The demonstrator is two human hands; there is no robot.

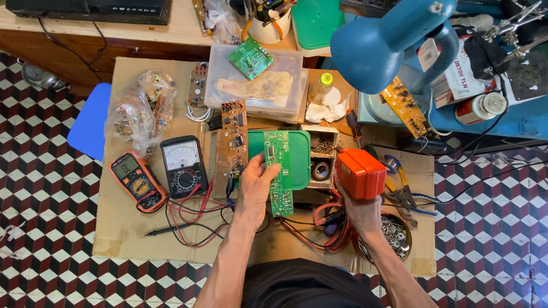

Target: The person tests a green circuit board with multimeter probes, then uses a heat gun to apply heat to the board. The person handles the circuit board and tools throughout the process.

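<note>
My left hand (pixel 255 188) grips a long green circuit board (pixel 280 171) by its left edge and holds it upright over a green plastic lid (pixel 300 159). My right hand (pixel 360 207) holds up an orange-red box-shaped casing (pixel 360 172) from below, to the right of the board. Both hands hover above a sheet of cardboard (pixel 120 222) laid on the patterned floor. A brown circuit board (pixel 234 138) lies just left of the green lid.
An orange multimeter (pixel 136 180) and a black analog meter (pixel 183 165) sit left with red and black leads. A clear box (pixel 255 85), a bowl of screws (pixel 394 235), pliers (pixel 397 185), a blue lamp (pixel 396 32) and a blue stool (pixel 91 121) surround the cardboard.
</note>
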